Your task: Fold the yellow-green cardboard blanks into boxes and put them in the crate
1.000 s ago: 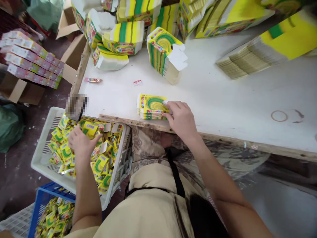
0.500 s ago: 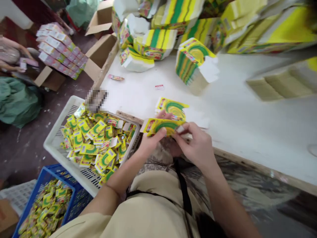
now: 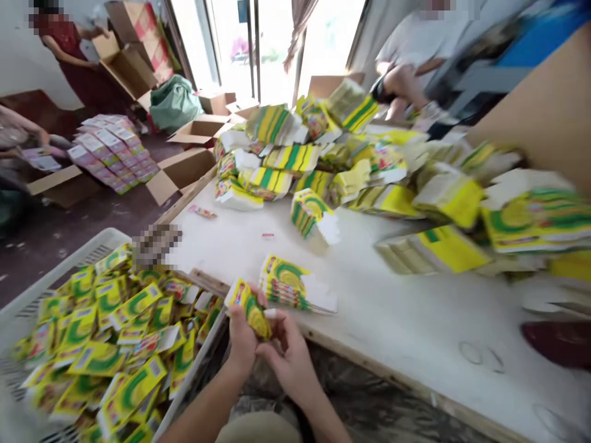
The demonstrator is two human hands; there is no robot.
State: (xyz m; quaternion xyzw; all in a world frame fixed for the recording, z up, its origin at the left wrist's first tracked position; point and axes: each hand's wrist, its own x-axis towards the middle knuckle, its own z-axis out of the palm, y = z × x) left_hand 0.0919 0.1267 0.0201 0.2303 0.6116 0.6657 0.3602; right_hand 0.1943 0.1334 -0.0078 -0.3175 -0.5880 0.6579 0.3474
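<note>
A small yellow and green carton is tilted in front of me, above the table's near edge. My left hand is closed around its left side. At the lower right end, my right hand has thumb and fingers closed at the carton's end flap, which is mostly hidden by the fingers. Just beyond the hands lies a stack of flattened cartons with white flaps toward the right. To the left, a white plastic crate is heaped with yellow cartons.
Bundles of flat cartons are piled along the far side of the white table. One bundle stands nearer. Rubber bands lie at right. Open cardboard boxes and stacked pink packs are on the floor. Other people sit or stand around.
My view has tipped up, showing the windows and more of the pile. The carton has turned from lying nearly level to slanting down right, with both hands still on it.
</note>
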